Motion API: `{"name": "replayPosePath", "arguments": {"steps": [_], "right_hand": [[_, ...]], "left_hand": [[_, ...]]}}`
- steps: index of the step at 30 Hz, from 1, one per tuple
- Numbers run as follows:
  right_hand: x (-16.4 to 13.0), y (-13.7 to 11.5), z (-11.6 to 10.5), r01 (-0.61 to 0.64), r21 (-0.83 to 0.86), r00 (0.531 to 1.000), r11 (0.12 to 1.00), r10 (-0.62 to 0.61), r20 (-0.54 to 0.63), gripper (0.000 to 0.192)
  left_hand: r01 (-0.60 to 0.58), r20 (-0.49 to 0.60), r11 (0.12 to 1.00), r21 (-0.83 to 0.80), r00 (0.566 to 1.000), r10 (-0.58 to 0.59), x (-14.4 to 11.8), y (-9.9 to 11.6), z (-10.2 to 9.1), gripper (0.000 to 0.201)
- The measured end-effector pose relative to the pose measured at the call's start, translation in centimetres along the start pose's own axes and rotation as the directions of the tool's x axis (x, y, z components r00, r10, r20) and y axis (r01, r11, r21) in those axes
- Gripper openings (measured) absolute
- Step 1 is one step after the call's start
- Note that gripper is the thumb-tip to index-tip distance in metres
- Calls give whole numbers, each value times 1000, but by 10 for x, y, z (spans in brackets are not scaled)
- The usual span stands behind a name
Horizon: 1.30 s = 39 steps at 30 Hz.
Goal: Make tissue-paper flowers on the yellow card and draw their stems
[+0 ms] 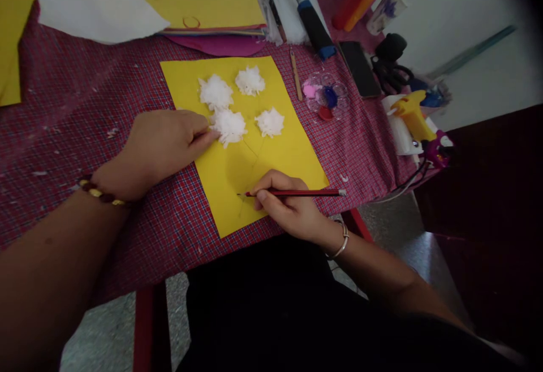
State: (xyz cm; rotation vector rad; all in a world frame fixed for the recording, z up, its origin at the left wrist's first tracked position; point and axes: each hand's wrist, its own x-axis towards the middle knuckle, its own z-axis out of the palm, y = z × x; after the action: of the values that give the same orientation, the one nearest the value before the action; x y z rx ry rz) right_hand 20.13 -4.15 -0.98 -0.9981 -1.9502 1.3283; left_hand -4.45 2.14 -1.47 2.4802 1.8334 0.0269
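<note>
A yellow sheet of paper lies on the table, bearing several ruffled white flowers that look like tissue paper. My left hand comes in from the left; its thumb and forefinger close on the left edge of the lower left white flower. Thin pencil lines run down the sheet below the flowers. In my right hand is a dark red pencil, held in a writing grip. Its point is at the lower part of the sheet, beside a faint line.
A checked red cloth covers the table. To the right are a paint palette, a wooden stick, a cutter knife, a phone, scissors and a yellow-and-white glue gun. Stacked coloured sheets lie behind.
</note>
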Motion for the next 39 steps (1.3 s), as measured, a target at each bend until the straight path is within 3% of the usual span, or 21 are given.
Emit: {"name": "replayPosePath", "arguments": {"steps": [23, 39], "right_hand": [[2, -1, 0, 33, -14, 999, 999, -33, 13, 12], [2, -1, 0, 26, -66, 999, 998, -24, 30, 12]], "left_hand": [[-20, -34, 1000, 11, 999, 20, 0, -3, 2, 45], [7, 4, 1000, -4, 1000, -7, 0, 0, 0, 44]]}}
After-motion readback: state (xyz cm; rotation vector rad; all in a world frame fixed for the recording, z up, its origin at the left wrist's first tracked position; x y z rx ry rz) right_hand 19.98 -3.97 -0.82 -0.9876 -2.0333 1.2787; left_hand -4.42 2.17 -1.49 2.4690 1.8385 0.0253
